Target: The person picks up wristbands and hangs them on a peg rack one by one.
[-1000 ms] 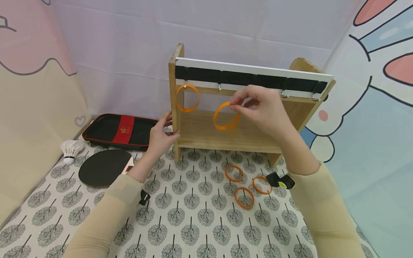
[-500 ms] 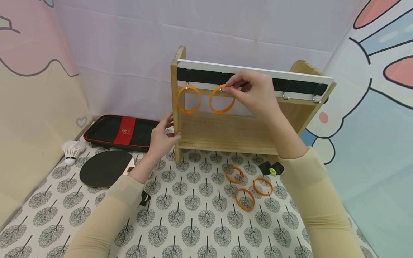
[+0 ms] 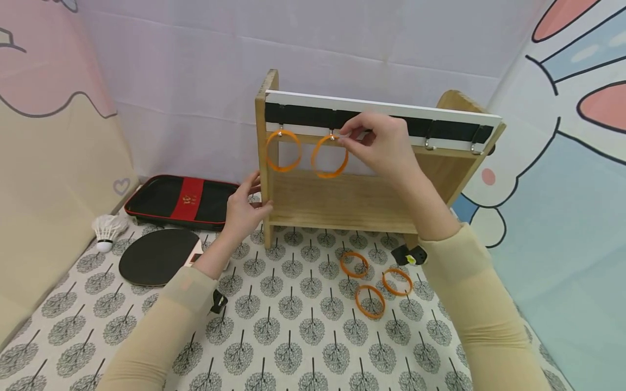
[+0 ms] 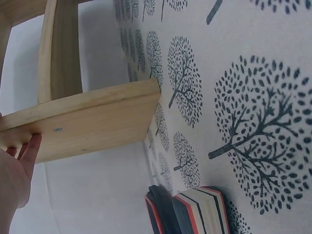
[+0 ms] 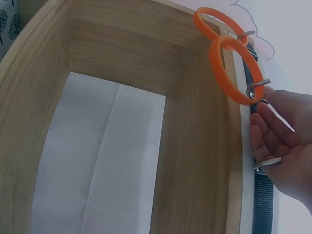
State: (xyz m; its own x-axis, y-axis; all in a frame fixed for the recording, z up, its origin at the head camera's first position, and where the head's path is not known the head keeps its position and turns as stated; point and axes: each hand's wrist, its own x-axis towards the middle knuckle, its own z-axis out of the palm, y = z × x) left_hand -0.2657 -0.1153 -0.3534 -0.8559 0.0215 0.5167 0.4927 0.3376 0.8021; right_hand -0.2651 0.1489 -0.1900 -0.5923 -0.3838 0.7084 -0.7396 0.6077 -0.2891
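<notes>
The right hand [image 3: 379, 138] has thumb and fingertips close together at the upper edge of an orange ring [image 5: 222, 73] — whether they pinch it, I cannot tell — which hangs on the second hook [image 3: 332, 134] from the left. The left hand [image 3: 243, 209] grips the shelf [image 3: 342, 203] by its side, thumb over the front edge; three more rings [image 3: 374, 316] lie below on the cloth [image 3: 279, 374].

A booth-like nook walled with hangings: a plain pale-lilac cloth sheet [image 3: 195, 125], a pale-blue cartoon-rabbit panel [image 3: 577, 250] and a pink-and-cream printed panel [image 3: 49, 168] border a white tree-patterned tabletop [image 3: 298, 374].
</notes>
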